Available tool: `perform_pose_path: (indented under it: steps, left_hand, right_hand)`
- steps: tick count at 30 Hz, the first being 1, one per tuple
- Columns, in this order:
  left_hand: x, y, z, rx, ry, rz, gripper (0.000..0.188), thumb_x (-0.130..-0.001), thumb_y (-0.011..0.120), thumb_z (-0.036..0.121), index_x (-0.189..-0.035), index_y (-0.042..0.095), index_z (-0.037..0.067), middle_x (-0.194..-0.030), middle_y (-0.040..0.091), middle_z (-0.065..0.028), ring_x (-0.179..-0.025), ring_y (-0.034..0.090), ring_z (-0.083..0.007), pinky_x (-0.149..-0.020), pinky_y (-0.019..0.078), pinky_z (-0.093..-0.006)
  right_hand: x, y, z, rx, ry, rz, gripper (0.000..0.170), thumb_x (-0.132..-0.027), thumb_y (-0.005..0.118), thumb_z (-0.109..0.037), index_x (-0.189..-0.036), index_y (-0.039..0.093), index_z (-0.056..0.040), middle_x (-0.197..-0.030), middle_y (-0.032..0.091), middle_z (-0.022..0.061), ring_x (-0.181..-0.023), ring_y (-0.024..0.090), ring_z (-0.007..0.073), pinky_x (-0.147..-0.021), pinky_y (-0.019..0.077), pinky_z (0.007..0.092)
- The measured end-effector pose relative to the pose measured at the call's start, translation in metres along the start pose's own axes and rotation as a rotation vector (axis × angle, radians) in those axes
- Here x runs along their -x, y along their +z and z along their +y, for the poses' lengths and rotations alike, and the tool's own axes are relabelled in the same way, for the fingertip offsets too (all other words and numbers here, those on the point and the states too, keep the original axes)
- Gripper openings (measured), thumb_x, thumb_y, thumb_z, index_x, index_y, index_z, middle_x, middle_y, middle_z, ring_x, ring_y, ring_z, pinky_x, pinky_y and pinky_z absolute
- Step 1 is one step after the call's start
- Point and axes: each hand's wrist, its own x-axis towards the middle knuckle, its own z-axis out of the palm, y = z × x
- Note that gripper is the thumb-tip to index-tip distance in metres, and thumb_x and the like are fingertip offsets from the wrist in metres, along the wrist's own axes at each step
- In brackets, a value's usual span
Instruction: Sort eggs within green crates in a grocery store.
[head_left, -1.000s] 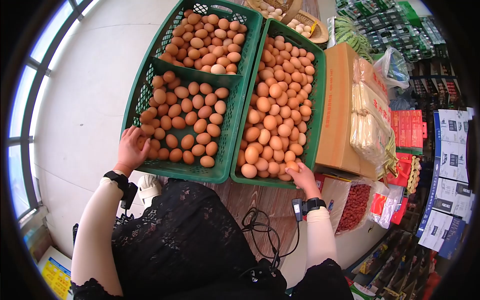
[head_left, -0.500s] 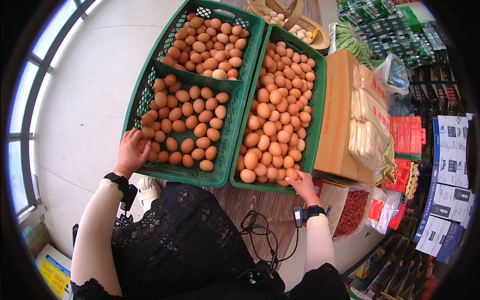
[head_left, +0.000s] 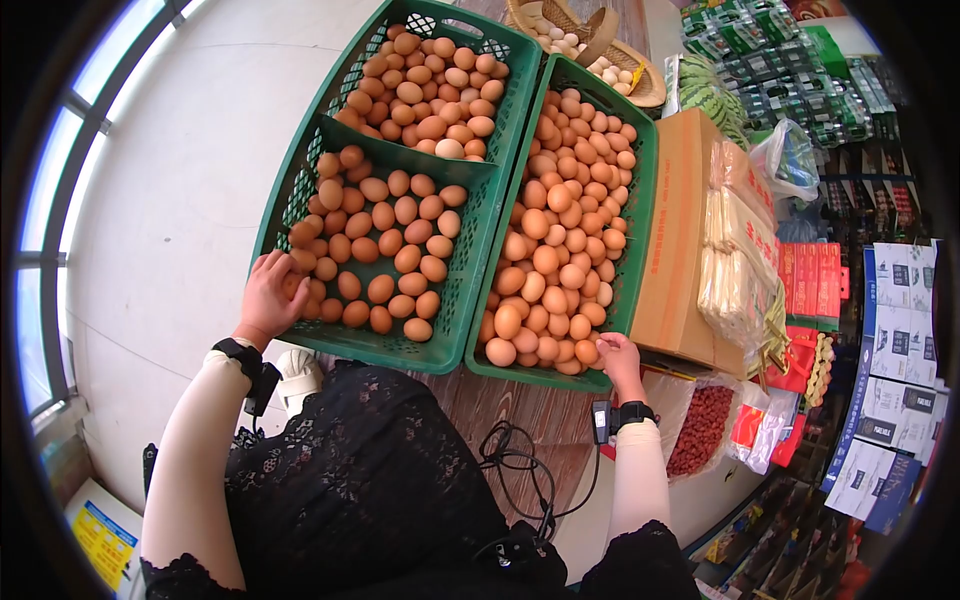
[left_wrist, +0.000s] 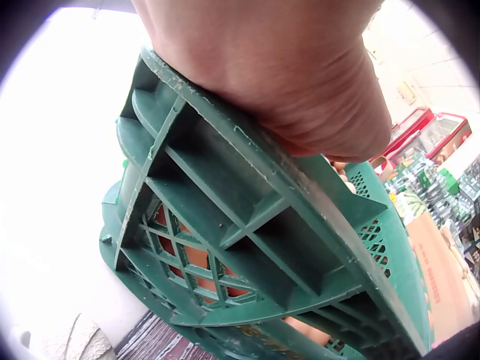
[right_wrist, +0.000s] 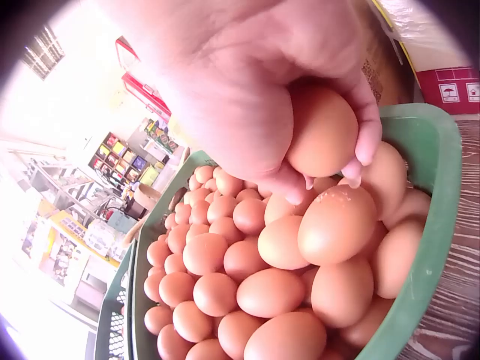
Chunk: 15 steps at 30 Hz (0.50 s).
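Note:
In the right wrist view, my right hand [right_wrist: 247,90] holds a brown egg [right_wrist: 324,135] between thumb and fingers, just above the other eggs. From the head view, that right hand [head_left: 620,364] is at the near right corner of the right green crate [head_left: 643,240], which is heaped with brown eggs [head_left: 560,240]. My left hand [head_left: 273,300] rests over the near left corner of the left green crate [head_left: 400,352], its fingertips among eggs [head_left: 349,285]; whether it grips one I cannot tell. The left wrist view shows the hand [left_wrist: 277,67] across the crate's ribbed rim [left_wrist: 247,150].
A divider [head_left: 410,150] splits the left crate, with more eggs [head_left: 430,90] behind it. To the right stands a cardboard box [head_left: 672,230] with plastic-wrapped packs on it. Beyond the crates is a wicker basket [head_left: 640,75] of pale eggs. A black cable [head_left: 520,455] lies on the wooden surface.
My right hand has shifted slightly right at the crate's near corner, and the egg it was touching is now hidden from the head view. The left hand keeps its place at the crate corner.

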Motion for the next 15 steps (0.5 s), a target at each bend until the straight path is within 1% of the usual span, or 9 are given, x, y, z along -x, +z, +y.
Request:
perform_pose_path:
  steps: [2,5,7,8,10,11,12,14,15]
  left_hand:
    - [0.001,0.000,-0.001,-0.002,-0.007,0.001,0.019,-0.074,0.066,0.016,-0.082,0.052,0.005,-0.083,0.052,-0.0127,-0.084,0.052,-0.0358,-0.078,0.0455,-0.0425]
    - [0.002,0.000,-0.001,-0.006,-0.009,0.002,0.019,-0.074,0.065,0.017,-0.083,0.053,0.006,-0.084,0.052,-0.0127,-0.085,0.052,-0.0358,-0.078,0.0455,-0.0425]
    - [0.000,-0.001,0.000,-0.011,-0.012,-0.012,0.019,-0.075,0.065,0.017,-0.083,0.053,0.006,-0.085,0.053,-0.0125,-0.086,0.053,-0.0358,-0.079,0.0456,-0.0424]
    - [0.000,-0.003,-0.001,-0.016,-0.018,-0.004,0.019,-0.075,0.065,0.017,-0.083,0.053,0.006,-0.085,0.053,-0.0125,-0.086,0.053,-0.0358,-0.079,0.0456,-0.0424]
    - [0.000,0.000,0.000,-0.008,-0.009,-0.016,0.019,-0.075,0.065,0.018,-0.084,0.054,0.006,-0.085,0.053,-0.0124,-0.087,0.053,-0.0355,-0.080,0.0456,-0.0422]
    - [0.003,0.003,-0.013,-0.035,0.041,-0.003,0.018,-0.075,0.065,0.018,-0.084,0.055,0.007,-0.085,0.054,-0.0124,-0.087,0.054,-0.0349,-0.081,0.0458,-0.0422]
    - [-0.003,0.006,-0.005,-0.013,0.041,-0.012,0.018,-0.075,0.065,0.019,-0.085,0.056,0.007,-0.086,0.054,-0.0124,-0.086,0.054,-0.0348,-0.080,0.0459,-0.0423]
    - [0.009,-0.014,-0.008,-0.039,0.002,0.003,0.018,-0.075,0.065,0.019,-0.085,0.056,0.007,-0.086,0.055,-0.0121,-0.085,0.054,-0.0346,-0.080,0.0462,-0.0423]
    - [-0.001,-0.004,-0.001,-0.004,0.039,0.017,0.018,-0.075,0.065,0.020,-0.085,0.056,0.007,-0.086,0.055,-0.0118,-0.084,0.054,-0.0345,-0.080,0.0463,-0.0421]
  right_hand:
    - [-0.008,0.002,0.005,0.079,-0.060,0.027,0.030,-0.083,0.071,-0.022,-0.104,0.067,-0.0022,-0.090,0.069,0.0095,-0.073,0.066,0.0221,-0.065,0.0535,0.0327]
    - [-0.015,0.004,-0.004,0.159,-0.142,0.141,0.035,-0.084,0.069,-0.023,-0.109,0.061,-0.0006,-0.099,0.064,0.0120,-0.081,0.061,0.0231,-0.074,0.0508,0.0328]
    - [-0.024,0.013,-0.004,0.249,-0.208,0.207,0.043,-0.081,0.068,-0.021,-0.116,0.055,0.0001,-0.113,0.056,0.0201,-0.100,0.055,0.0322,-0.095,0.0432,0.0371]
    - [-0.029,0.017,-0.007,0.248,-0.219,0.204,0.043,-0.081,0.068,-0.021,-0.116,0.055,0.0001,-0.113,0.056,0.0201,-0.100,0.055,0.0322,-0.095,0.0432,0.0371]
    - [-0.031,0.025,-0.011,0.413,-0.121,0.152,0.047,-0.079,0.066,-0.018,-0.119,0.049,0.0008,-0.124,0.045,0.0241,-0.114,0.046,0.0369,-0.102,0.0376,0.0395]
    - [-0.035,0.038,-0.021,0.407,-0.158,0.118,0.047,-0.079,0.066,-0.018,-0.119,0.049,0.0008,-0.124,0.045,0.0241,-0.114,0.046,0.0369,-0.102,0.0376,0.0395]
    - [-0.033,0.023,-0.007,0.460,-0.145,0.147,0.047,-0.079,0.066,-0.018,-0.118,0.049,0.0011,-0.125,0.044,0.0248,-0.114,0.046,0.0385,-0.103,0.0370,0.0410]
    - [-0.032,0.049,-0.034,0.570,-0.162,0.124,0.048,-0.078,0.067,-0.017,-0.119,0.048,0.0014,-0.126,0.042,0.0258,-0.115,0.045,0.0404,-0.103,0.0367,0.0433]
    - [-0.011,0.024,-0.058,0.643,-0.119,0.159,0.049,-0.079,0.067,-0.017,-0.120,0.048,0.0013,-0.127,0.042,0.0260,-0.115,0.045,0.0407,-0.103,0.0370,0.0440]
